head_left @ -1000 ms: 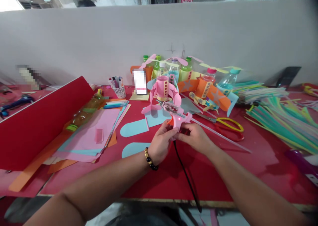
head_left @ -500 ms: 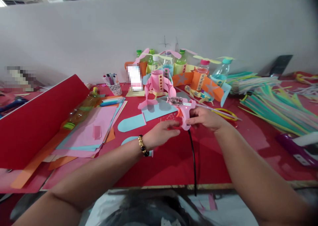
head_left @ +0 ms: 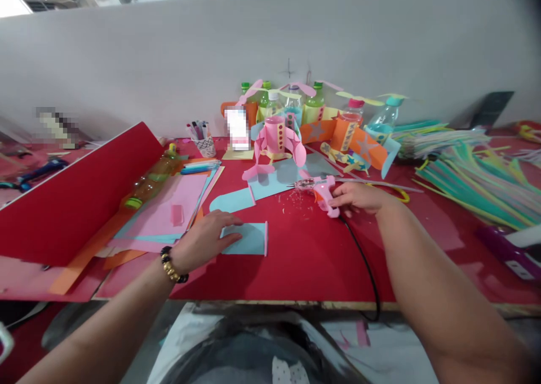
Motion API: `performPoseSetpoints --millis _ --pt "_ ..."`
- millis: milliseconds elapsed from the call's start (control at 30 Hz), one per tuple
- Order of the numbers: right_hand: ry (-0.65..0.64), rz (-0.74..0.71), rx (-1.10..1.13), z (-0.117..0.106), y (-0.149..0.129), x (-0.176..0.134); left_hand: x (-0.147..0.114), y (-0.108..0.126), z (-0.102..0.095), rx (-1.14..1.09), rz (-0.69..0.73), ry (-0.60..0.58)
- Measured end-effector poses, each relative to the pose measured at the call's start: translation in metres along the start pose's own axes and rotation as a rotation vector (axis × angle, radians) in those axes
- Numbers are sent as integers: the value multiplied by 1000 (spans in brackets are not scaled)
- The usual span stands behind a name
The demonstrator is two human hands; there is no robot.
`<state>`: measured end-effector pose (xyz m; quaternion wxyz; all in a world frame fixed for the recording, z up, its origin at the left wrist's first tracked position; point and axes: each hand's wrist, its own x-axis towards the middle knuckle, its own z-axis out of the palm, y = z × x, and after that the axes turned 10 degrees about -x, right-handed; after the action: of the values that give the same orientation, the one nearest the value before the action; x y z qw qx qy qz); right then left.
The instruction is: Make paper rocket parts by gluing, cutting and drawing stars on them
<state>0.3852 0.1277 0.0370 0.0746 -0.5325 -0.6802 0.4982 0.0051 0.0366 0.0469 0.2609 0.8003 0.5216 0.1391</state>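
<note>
My left hand (head_left: 209,237) is over the left part of a light blue paper strip (head_left: 251,239), thumb and fingers apart. A pink straw (head_left: 266,239) runs along the strip's right edge. At the handle of a pink hot glue gun (head_left: 325,193), my right hand (head_left: 357,198) has its fingers curled against the grip. The gun is low at the table, nozzle pointing left, with a clear glue stick out of its back and a black cord trailing down. Behind it lies a longer light blue strip (head_left: 270,186) with another pink straw across it.
Decorated bottles with paper propellers, including a pink rocket shape (head_left: 275,136), stand at the back. Coloured paper sheets (head_left: 186,195) and a plastic bottle (head_left: 152,181) lie left, near a red board (head_left: 80,198). Pipe cleaners (head_left: 469,181) and a purple tool (head_left: 507,254) are right.
My left hand has moved left and down from beside the glue gun onto the light blue strip. The glue gun is lower, and my right hand has shifted back along its handle.
</note>
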Motion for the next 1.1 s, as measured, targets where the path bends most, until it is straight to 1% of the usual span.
performPoseSetpoints --millis 67,167,333,533,667,767,867,933,1000,1033,1100 --pt "-6 20 -26 -3 4 1 -4 -10 1 19 -36 18" --pt "-22 59 -61 -5 10 0 -4 -17 5 35 -41 25" --pt "-45 85 -135 -11 19 -2 5 -14 9 48 -21 23" --pt "-29 68 -314 -20 29 1 18 -10 5 24 -50 -40" --pt "-36 86 -346 -18 23 -1 23 -10 4 5 -44 -65" --pt "23 96 -362 -16 10 -6 24 -7 2 -115 -84 -92" --pt "166 49 -354 -14 -3 -13 25 -3 -3 -357 -138 -104" --pt "214 -7 -321 -11 -9 -15 29 1 -6 -511 -157 -98" --pt "184 -85 -245 -3 -15 -15 34 6 -9 -605 -158 -99" --pt "140 -117 -196 2 -18 -14 38 10 -11 -630 -155 -100" --pt "94 -180 -112 16 -25 -11 47 18 -11 -663 -150 -89"
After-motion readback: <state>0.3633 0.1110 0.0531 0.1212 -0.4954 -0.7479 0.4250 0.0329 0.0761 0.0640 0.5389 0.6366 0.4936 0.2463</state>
